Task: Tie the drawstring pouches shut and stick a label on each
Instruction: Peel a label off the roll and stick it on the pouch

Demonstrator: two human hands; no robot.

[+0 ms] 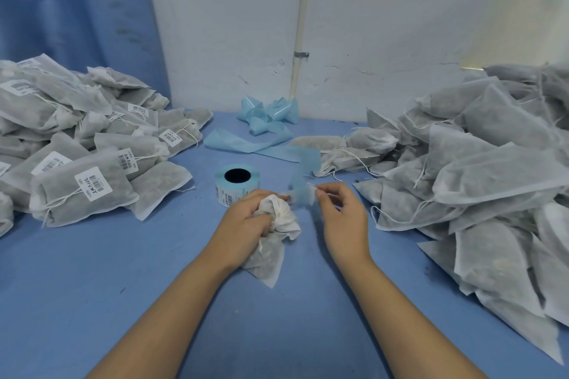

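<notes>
Tabletop in blue, flanked by two piles: the right heap of unlabelled pouches, banked high, and the left heap, tied and barcoded. Behind stand a curtain and a chipped wall with a pipe. Spent backing strip curls at the far edge and trails forward past the roll, which stands at centre just beyond the hands.

The pouch in work lies in front of the person, neck gathered. The left hand has its grip clenched round that neck. The right hand, just beside it, has its grip pinched, thumb to forefinger, on the strip's near end. That end is blurred, and whether a label is coming away with it cannot be told.

The likely trouble from here:
- A label could fold on itself, or land on the puckered neck rather than flat cloth, if the pouch is not smoothed first.
- No knot can be made out, so a slackened left grip might let the neck fall open.
- The strip runs between roll and hands, and a sharp tug could drag the roll over.
- Loose cords spill from the right heap close to the right wrist, where they could snag a sweep outward.

The left heap lies well apart from the hands.
</notes>
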